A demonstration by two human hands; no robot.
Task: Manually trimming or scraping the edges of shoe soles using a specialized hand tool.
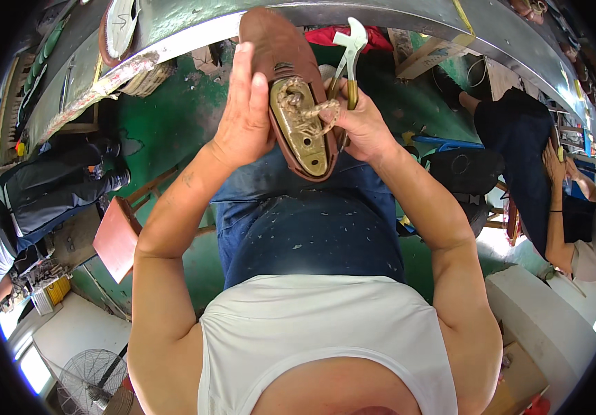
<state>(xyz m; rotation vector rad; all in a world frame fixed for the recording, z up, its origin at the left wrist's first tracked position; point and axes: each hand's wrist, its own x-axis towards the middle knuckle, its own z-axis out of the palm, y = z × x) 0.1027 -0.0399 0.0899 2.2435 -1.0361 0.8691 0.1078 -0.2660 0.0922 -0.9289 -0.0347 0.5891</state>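
White vest (325,311) up close; beyond, shoe (284,50) sits between left hand (244,112), flat-fingered against it, and right hand (368,126), clasping pincers (354,41). If the left eases, that shoe could slip; cord (326,106) looping beside the right could snag. Tally: two hands, one each of vest, shoe, last (321,151), pincers, cord.

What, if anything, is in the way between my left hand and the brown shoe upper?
Nothing visible: your left hand appears to rest directly against the left side of the brown shoe upper. The braided cord and the hammer-headed pincers are both over by your right hand.
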